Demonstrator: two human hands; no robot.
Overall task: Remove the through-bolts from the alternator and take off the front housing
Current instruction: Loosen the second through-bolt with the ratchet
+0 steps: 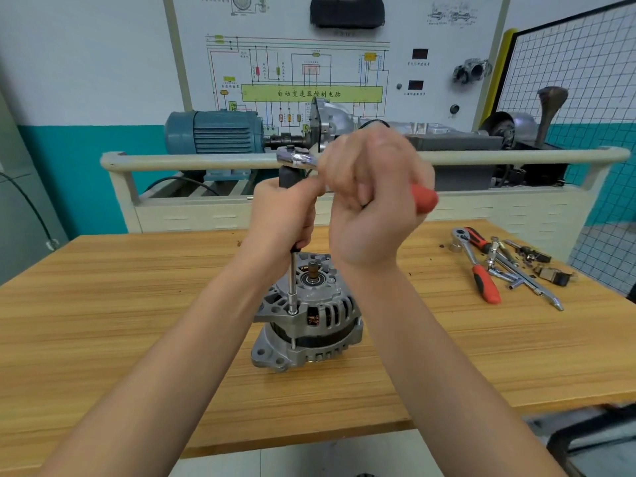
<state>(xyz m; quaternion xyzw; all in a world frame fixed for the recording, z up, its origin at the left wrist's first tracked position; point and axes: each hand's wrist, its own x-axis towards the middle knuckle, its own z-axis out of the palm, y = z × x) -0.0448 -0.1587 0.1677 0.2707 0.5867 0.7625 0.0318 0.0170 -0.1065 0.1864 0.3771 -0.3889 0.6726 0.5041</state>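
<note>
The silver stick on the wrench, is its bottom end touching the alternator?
Touching. In the head view, the lower tip of the extension bar sits in a bolt hole on the alternator housing, with no gap showing.

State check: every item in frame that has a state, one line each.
alternator: upright on the table, front housing on, shaft end up.
ratchet: held above the alternator, its long extension standing upright on a bolt at the housing rim.
right hand: grips the ratchet's red handle.
left hand: holds the top of the extension.
spare ratchet: lying on the table, untouched.
loose tools: lying beside it.
</note>
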